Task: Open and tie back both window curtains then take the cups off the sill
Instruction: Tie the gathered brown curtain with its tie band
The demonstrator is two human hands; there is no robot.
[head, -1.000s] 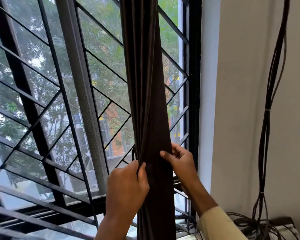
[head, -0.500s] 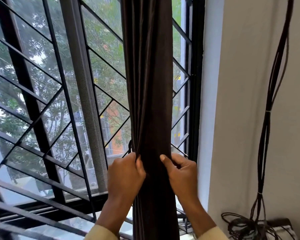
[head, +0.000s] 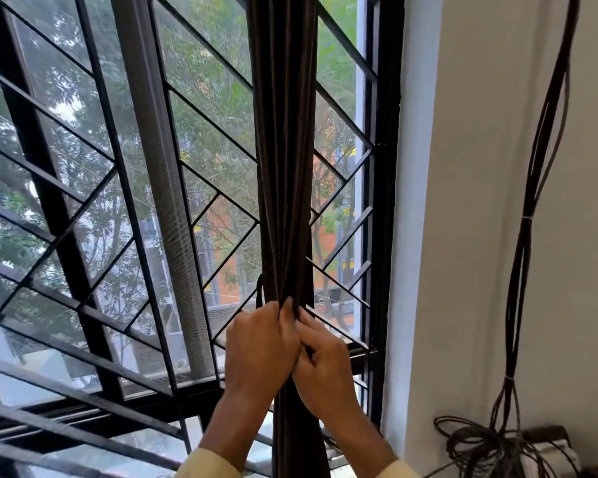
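Note:
A dark brown curtain [head: 285, 150] hangs gathered into a narrow bunch in front of the right part of the window. My left hand [head: 261, 350] and my right hand [head: 325, 365] press together around the bunch at its waist, squeezing the folds between them. A thin dark loop [head: 258, 291], perhaps a tie-back, shows just behind the curtain's left edge above my left hand. No cups and no sill top are in view.
A black metal grille [head: 83, 208] with diagonal bars covers the window. The black window frame [head: 384, 201] and a white wall [head: 480, 201] stand to the right. A bundle of dark cables [head: 529, 219] hangs down the wall into a coil [head: 491, 443].
My hands have come together from either side of the curtain and now meet at its front, pinching the bunch tighter. The view has shifted slightly.

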